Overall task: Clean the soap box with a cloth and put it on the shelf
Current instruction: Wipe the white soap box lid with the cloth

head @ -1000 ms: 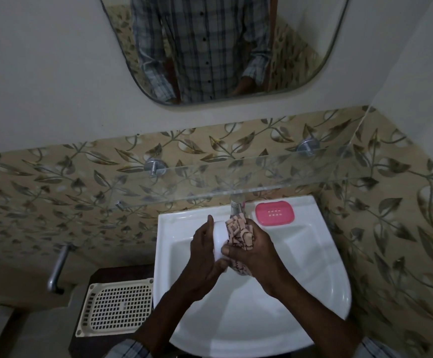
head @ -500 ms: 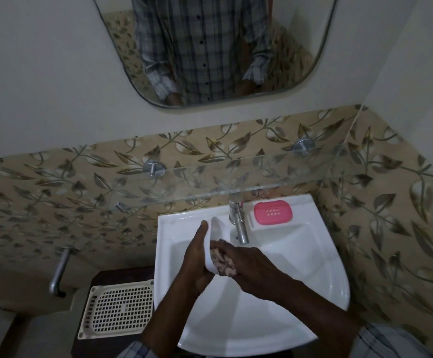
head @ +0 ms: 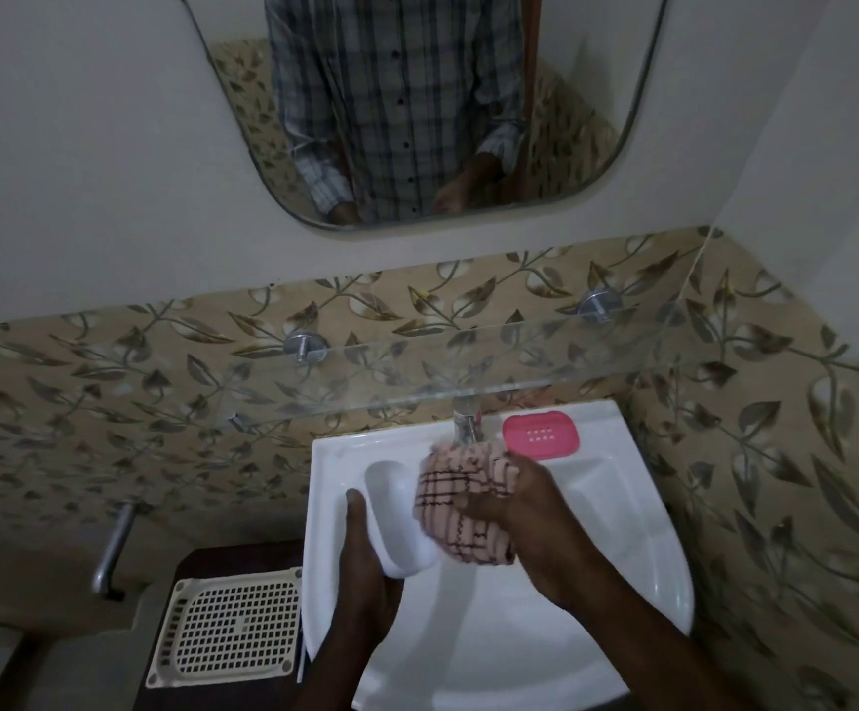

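Fingers of the left hand [head: 366,556] cup the white oval plastic soap box [head: 397,515]; at its 3 o'clock, the right hand [head: 530,520] clutches the bunched pink striped cloth [head: 461,497] against it.

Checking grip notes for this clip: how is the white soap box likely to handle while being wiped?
The soap box looks like smooth, glossy plastic, so probably stiff, light and a bit slippery. The left hand cradles it from beneath while the cloth presses sideways; it could slip.

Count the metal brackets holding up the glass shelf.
2 in view. One bracket is on the tiled wall toward the shelf's left, the other bracket toward its right. None seems hidden behind the glass shelf.
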Demonstrator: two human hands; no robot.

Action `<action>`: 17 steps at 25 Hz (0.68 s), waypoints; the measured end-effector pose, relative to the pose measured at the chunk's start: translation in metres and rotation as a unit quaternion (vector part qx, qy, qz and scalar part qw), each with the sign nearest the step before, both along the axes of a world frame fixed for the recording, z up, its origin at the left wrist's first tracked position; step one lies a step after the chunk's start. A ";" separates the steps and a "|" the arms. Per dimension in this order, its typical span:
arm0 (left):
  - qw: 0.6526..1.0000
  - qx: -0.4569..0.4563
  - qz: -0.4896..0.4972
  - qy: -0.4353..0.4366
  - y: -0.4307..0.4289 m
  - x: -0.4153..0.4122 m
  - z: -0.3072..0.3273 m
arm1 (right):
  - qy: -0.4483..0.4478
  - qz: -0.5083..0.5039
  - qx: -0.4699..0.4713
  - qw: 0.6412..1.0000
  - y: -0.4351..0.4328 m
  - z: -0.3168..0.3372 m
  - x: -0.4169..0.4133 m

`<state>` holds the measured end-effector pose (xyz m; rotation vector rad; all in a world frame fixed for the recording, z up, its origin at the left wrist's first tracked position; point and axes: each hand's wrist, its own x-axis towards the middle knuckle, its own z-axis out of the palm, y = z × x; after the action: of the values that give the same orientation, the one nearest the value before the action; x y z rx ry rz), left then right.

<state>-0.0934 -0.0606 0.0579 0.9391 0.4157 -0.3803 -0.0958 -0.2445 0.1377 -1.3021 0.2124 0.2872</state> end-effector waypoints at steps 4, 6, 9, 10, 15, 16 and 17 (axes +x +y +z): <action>0.993 -0.097 -0.036 0.059 0.011 0.010 0.010 | -0.420 -0.008 -0.283 0.863 -0.005 -0.009 0.008; 0.989 -0.106 -0.076 0.073 0.010 0.012 0.012 | -0.589 0.113 -0.403 0.691 0.000 -0.025 0.013; 0.983 -0.092 -0.135 0.084 0.010 0.014 0.005 | -0.570 0.217 -0.467 0.640 0.002 -0.046 0.011; 0.983 -0.076 -0.145 0.081 0.012 0.013 0.001 | -0.524 0.228 -0.447 0.688 0.004 -0.049 0.008; 0.986 -0.012 -0.136 0.100 0.020 0.011 -0.019 | -0.363 0.324 -0.371 0.791 0.011 -0.046 0.003; 0.985 -0.007 -0.140 0.102 0.018 0.011 -0.020 | -0.296 0.333 -0.305 0.842 0.007 -0.042 0.006; 0.985 -0.011 -0.139 0.106 0.015 0.011 -0.018 | -0.204 0.314 -0.204 0.904 0.003 -0.037 0.012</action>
<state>-0.0823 -0.0456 0.0396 0.9401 0.4745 -0.7430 -0.0838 -0.2416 0.1007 -1.7964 -0.5482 0.5241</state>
